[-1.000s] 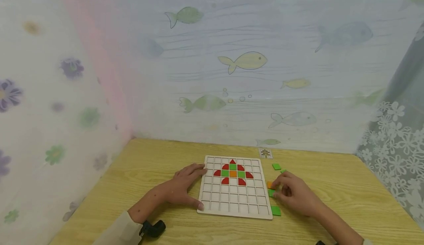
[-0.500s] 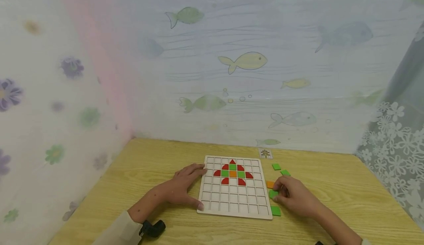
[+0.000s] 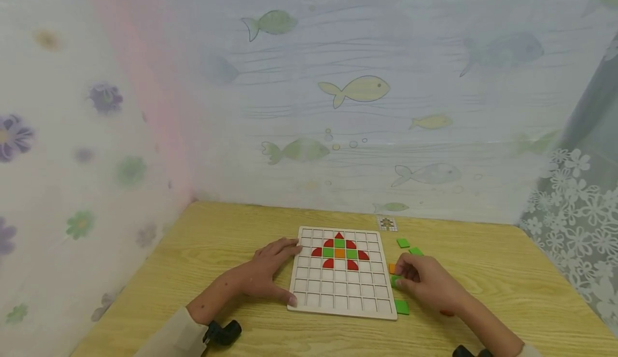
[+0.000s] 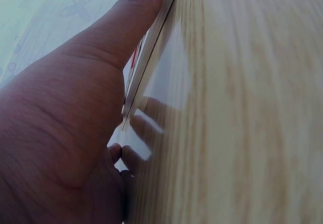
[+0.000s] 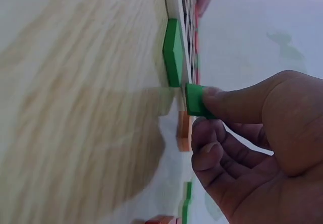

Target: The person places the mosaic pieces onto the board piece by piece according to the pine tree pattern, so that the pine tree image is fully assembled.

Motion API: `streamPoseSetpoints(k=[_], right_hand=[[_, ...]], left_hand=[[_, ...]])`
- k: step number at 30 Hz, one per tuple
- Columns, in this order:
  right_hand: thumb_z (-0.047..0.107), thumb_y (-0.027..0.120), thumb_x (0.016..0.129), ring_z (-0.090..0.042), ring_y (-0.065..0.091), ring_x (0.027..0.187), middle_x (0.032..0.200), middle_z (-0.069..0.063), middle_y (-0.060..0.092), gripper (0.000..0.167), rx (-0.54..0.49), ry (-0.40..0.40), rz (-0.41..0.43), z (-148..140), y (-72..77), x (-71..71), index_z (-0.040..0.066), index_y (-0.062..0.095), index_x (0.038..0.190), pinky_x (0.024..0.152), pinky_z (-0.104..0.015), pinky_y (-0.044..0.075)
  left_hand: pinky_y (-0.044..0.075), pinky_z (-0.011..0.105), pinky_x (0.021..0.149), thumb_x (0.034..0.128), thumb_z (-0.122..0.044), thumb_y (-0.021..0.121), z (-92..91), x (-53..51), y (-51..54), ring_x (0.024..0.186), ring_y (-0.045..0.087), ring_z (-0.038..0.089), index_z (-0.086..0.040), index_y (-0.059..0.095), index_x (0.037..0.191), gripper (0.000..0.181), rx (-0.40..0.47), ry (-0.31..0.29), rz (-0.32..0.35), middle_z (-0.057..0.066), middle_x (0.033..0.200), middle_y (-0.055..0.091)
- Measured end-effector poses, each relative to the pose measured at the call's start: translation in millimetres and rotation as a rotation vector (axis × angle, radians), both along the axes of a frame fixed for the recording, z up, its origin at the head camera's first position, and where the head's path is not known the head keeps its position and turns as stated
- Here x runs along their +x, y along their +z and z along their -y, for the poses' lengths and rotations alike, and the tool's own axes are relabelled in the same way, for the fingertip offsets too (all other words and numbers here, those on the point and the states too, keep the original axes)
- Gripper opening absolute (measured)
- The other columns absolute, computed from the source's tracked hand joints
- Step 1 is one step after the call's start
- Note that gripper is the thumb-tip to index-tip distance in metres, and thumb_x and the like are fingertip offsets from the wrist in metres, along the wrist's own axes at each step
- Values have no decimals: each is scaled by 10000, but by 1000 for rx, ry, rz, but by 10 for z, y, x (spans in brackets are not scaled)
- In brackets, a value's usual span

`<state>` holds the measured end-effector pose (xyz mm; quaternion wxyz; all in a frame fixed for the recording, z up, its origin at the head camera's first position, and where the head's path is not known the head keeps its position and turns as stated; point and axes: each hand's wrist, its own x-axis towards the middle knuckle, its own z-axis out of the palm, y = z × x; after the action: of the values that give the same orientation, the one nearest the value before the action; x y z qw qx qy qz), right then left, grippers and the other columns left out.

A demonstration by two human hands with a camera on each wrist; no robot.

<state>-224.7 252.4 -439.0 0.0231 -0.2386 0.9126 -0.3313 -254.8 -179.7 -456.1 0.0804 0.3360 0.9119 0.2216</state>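
Green tile [image 5: 195, 100] in right hand [image 3: 429, 284], now nearer board [image 3: 313, 286]

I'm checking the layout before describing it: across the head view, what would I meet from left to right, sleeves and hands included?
Left sleeve → left hand → grid board → right hand → right sleeve.
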Motion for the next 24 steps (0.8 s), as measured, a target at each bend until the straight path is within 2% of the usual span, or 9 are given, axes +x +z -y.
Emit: streamPoseSetpoints(k=[5, 11, 24], right_hand=[[36, 752, 964, -59, 557, 763, 871, 60, 624, 136, -32, 13, -40, 102, 58, -56, 123, 648, 968, 669, -258, 494], [53, 749, 981, -76, 556, 747, 869, 52, 631, 101, -61, 28, -55, 290, 138, -135, 106, 663, 984, 656, -261, 489], [28, 722, 987, -83, 610, 811, 919, 35, 679, 62, -125, 78, -60, 685, 131, -287, 78, 688, 1000, 718, -276, 533]], left_hand=[[213, 731, 1186, 795, -744, 808, 7, -13, -27, 1623, 142, 374, -230, 290, 1698, 1161, -1, -2, 1, 51, 1766, 177], [205, 714, 1202, 789, -761, 800, 17, -9, -25, 1629, 131, 349, -253, 282, 1701, 1166, -6, 7, 2, 25, 1768, 173], [204, 715, 1198, 787, -748, 811, 6, -13, -32, 1623, 143, 373, -229, 287, 1700, 1174, -5, 11, 4, 43, 1766, 178]])
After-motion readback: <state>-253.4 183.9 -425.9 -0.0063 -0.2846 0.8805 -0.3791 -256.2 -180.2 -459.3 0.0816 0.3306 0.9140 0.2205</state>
